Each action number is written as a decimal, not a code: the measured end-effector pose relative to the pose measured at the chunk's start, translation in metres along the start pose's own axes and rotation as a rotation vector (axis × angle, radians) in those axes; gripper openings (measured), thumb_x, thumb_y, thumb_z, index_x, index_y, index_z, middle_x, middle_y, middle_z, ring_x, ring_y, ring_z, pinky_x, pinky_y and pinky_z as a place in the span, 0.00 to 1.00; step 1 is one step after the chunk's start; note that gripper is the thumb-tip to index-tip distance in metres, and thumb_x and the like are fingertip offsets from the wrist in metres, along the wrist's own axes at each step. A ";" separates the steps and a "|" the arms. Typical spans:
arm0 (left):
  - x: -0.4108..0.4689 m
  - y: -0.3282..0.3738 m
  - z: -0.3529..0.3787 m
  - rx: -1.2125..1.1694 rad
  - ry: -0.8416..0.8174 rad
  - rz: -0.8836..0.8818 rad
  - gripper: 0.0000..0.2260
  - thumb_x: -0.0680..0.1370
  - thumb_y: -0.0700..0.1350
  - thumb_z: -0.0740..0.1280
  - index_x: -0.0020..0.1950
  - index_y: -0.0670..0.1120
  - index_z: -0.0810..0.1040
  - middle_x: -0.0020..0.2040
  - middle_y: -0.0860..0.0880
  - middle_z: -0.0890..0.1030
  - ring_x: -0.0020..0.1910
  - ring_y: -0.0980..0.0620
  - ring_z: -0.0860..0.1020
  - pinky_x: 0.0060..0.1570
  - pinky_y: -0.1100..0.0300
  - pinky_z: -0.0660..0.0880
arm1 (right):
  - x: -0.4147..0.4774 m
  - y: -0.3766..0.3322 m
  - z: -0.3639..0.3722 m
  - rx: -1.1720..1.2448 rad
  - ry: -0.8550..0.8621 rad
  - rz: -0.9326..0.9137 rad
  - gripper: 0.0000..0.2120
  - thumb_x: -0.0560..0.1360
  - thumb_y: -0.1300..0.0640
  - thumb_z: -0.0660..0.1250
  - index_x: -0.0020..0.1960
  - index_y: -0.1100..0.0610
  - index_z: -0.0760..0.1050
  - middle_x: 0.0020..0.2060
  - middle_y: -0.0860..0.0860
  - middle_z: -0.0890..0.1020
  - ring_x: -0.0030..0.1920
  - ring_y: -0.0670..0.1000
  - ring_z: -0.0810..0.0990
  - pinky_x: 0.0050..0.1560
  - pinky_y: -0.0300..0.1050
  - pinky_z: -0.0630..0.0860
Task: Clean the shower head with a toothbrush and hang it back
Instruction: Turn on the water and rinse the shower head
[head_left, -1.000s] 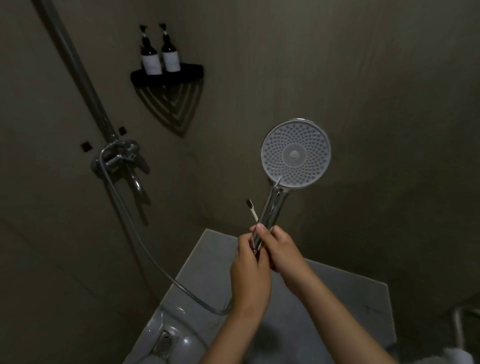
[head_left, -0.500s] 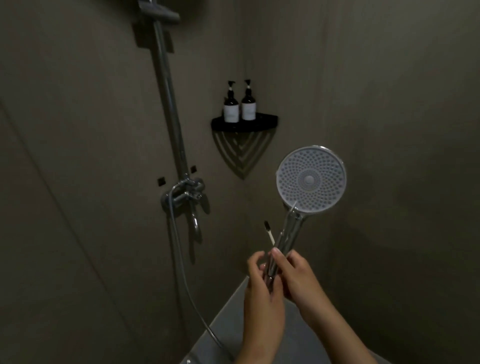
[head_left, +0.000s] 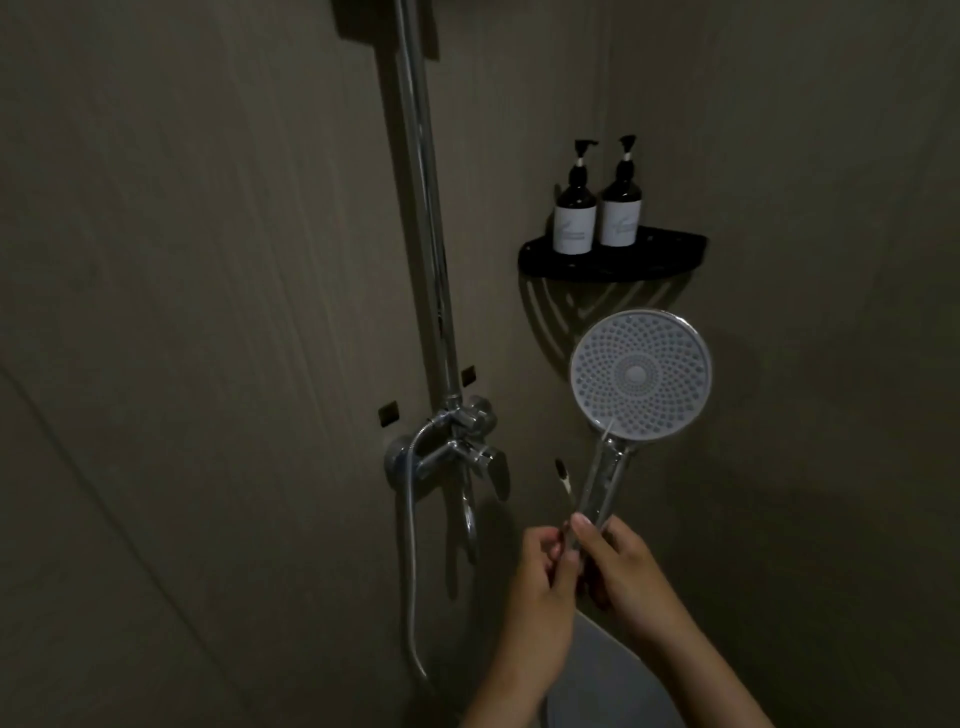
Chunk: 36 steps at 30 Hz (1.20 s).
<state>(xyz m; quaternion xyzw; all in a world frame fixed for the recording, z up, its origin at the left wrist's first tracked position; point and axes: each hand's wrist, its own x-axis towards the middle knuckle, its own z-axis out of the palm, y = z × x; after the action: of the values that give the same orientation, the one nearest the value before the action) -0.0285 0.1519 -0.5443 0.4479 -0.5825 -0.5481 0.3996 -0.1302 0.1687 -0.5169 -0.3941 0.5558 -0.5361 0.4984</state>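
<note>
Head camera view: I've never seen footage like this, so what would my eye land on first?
The round pale shower head, nozzle face toward the camera, stands out right of centre against the dim wall. The left hand and right hand hold it up by its handle, and a toothbrush pokes up beside it. Above, two pump bottles stand on a black corner shelf.

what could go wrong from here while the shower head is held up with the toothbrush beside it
The left hand and right hand meet low on the handle, so the shower head could tip or slip. The toothbrush, held alongside the handle, might drop during a regrip. Lifted carelessly, the head could knock the bottles on the corner shelf.
</note>
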 end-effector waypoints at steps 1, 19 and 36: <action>0.011 -0.001 -0.005 0.000 -0.001 -0.017 0.04 0.81 0.45 0.59 0.52 0.55 0.70 0.50 0.51 0.81 0.48 0.59 0.80 0.43 0.69 0.74 | 0.011 0.002 0.003 -0.008 -0.002 0.000 0.11 0.79 0.54 0.61 0.45 0.62 0.74 0.30 0.53 0.75 0.22 0.41 0.70 0.23 0.33 0.66; 0.172 0.015 -0.084 -1.087 0.141 -0.361 0.13 0.81 0.40 0.57 0.62 0.35 0.73 0.57 0.34 0.79 0.57 0.40 0.78 0.56 0.50 0.74 | 0.112 -0.007 -0.016 0.044 0.103 0.097 0.10 0.79 0.56 0.61 0.43 0.61 0.72 0.38 0.60 0.81 0.19 0.39 0.73 0.19 0.29 0.66; 0.194 0.022 -0.071 -1.063 0.187 -0.273 0.07 0.81 0.39 0.56 0.47 0.41 0.73 0.38 0.46 0.74 0.36 0.53 0.71 0.41 0.60 0.69 | 0.147 0.029 -0.022 -0.087 -0.057 0.167 0.15 0.78 0.49 0.63 0.46 0.61 0.74 0.37 0.54 0.85 0.21 0.43 0.66 0.21 0.35 0.60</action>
<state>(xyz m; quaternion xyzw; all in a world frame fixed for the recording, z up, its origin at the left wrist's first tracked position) -0.0167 -0.0538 -0.5213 0.3027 -0.1246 -0.7714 0.5458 -0.1767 0.0337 -0.5664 -0.3828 0.5949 -0.4568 0.5394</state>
